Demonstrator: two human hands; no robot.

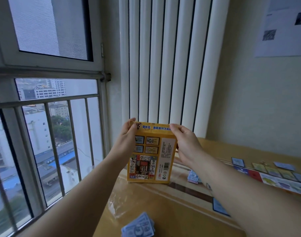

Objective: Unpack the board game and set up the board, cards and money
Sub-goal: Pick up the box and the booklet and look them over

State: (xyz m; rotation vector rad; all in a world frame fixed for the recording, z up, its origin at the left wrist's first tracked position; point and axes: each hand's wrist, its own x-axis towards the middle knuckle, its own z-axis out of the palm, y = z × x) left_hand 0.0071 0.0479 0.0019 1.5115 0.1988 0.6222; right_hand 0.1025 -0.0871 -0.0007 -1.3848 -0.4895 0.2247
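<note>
A yellow game box stands upright on the wooden table, its printed back facing me. My left hand pinches its top left corner. My right hand grips the top right corner and right side. The unfolded game board lies on the table at the right, with small cards laid along its far edge. A stack of blue paper money sits near the bottom edge. More blue notes lie just right of the box. A single blue card rests beside my right forearm.
A tall white radiator rises behind the box. A barred window fills the left side, close to the table's left edge. Clear plastic wrap lies crumpled on the table. A poster hangs on the right wall.
</note>
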